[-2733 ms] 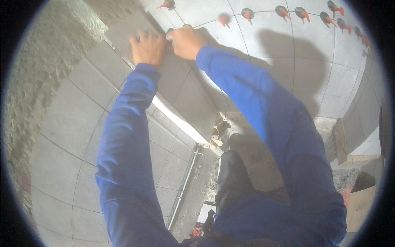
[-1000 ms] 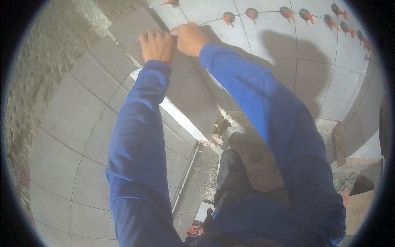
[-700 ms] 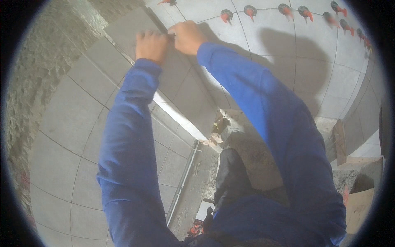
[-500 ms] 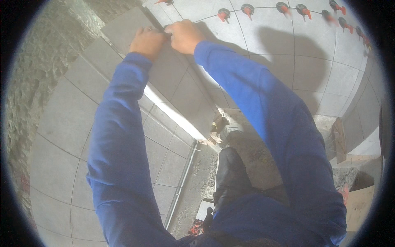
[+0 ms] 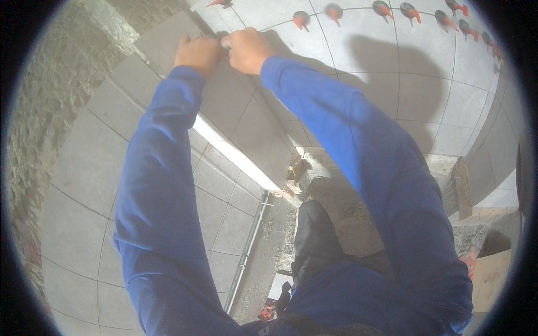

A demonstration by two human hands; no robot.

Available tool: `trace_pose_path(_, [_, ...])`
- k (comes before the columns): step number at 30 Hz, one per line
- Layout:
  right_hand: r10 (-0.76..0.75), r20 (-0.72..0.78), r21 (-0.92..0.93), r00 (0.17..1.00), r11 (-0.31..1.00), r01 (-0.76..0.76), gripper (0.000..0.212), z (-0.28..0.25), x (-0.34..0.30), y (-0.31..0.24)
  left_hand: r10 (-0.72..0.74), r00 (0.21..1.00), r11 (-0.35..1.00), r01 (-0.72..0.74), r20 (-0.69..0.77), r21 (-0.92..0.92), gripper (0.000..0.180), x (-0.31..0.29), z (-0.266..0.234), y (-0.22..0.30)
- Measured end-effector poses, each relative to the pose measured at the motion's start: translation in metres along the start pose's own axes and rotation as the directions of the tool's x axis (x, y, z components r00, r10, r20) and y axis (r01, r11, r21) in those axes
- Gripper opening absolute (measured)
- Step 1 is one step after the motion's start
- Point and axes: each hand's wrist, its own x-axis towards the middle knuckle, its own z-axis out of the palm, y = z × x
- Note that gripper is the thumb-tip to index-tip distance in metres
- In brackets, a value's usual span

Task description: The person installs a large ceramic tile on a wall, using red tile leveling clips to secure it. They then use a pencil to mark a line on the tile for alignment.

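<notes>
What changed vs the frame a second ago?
The left sleeve has swung left, and the left hand has shifted slightly left too. No clear grab or release shows; what lies between the fingertips is too small to tell. Unchanged: the right hand, in about the same spot, and the red-and-black clips.

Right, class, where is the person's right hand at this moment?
In the head view, the right hand is near the top, left of centre, just right of the left hand and left of most red clips.
</notes>
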Motion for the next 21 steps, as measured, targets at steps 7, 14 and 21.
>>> trace_pose_path(7, [-0.099, -0.075, 0.008, 0.992, 0.995, 0.100, 0.016, 0.003, 0.001, 0.005, -0.057, 0.989, 0.998, 0.060, 0.133, -0.020, 0.017, 0.008, -0.009, -0.003])
trace_pose_path(14, [-0.024, -0.029, 0.012, 0.999, 1.000, 0.025, 0.010, -0.003, 0.001, -0.002, 0.047, 0.999, 0.997, -0.047, 0.010, 0.056, 0.027, -0.002, -0.009, -0.007])
trace_pose_path(21, [-0.078, -0.020, -0.014, 0.997, 0.997, 0.077, 0.011, 0.000, 0.001, 0.000, 0.064, 0.992, 0.996, -0.069, 0.104, 0.051, 0.028, 0.008, -0.009, -0.010])
